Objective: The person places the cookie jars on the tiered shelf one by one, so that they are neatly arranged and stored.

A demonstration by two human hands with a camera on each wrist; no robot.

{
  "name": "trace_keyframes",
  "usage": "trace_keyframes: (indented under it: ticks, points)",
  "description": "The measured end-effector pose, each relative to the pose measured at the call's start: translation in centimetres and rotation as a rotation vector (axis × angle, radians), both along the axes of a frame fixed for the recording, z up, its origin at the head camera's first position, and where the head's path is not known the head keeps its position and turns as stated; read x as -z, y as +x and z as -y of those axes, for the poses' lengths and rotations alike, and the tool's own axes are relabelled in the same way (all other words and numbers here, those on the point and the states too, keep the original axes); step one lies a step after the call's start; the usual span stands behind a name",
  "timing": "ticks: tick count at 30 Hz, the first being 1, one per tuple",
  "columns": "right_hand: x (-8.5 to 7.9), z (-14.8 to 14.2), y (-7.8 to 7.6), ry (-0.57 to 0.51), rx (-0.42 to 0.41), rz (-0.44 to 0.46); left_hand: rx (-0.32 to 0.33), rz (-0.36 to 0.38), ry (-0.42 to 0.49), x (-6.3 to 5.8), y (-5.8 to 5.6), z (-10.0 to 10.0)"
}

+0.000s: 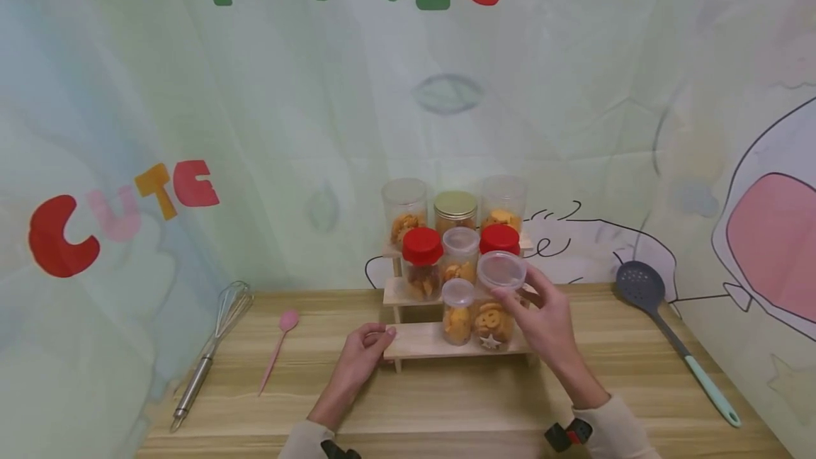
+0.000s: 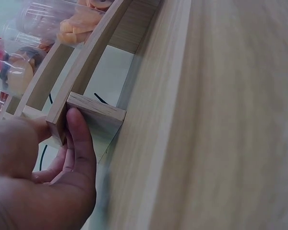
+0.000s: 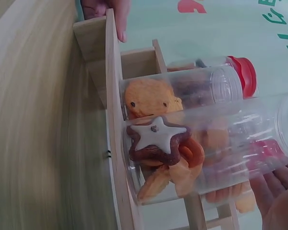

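A three-step wooden rack (image 1: 414,343) carries clear jars of cookies. At the left end of its lowest step, my left hand (image 1: 365,353) pinches the board, thumb above and fingers beneath in the left wrist view. My right hand (image 1: 550,314) grips a tall clear jar (image 3: 221,143) near its clear lid (image 1: 502,270). That jar's base meets the lowest step, and a star-shaped cookie (image 3: 157,139) shows inside. Close on its left stands a smaller clear-lidded jar (image 1: 457,321). Behind them, the middle step holds a red-lidded jar (image 1: 423,264), a clear-lidded jar (image 1: 460,253) and another red lid (image 1: 499,239), its jar mostly hidden.
The top step bears two clear jars and a gold-lidded jar (image 1: 455,210) between them. On the wooden table (image 1: 459,402), a whisk (image 1: 213,356) and a pink spoon (image 1: 278,346) lie left; a grey skimmer (image 1: 669,331) lies right. A printed curtain (image 1: 306,91) hangs behind.
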State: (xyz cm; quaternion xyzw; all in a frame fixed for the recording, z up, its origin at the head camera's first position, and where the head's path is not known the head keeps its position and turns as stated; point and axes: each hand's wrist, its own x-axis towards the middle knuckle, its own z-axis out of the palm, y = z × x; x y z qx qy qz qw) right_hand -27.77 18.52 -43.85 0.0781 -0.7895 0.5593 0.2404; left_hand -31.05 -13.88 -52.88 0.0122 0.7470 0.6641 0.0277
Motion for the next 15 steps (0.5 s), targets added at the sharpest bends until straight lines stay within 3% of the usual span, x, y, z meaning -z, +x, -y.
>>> trace_keyframes:
  ticks: [8,15]
  points:
    - [0.38,0.99,-0.22,-0.041,-0.030,-0.033,0.008,0.006,0.001,0.15,0.17,0.00]
    - [0.77,0.91,-0.49,-0.008,-0.024,-0.052,0.001,-0.009,0.008,0.21,0.16,0.07]
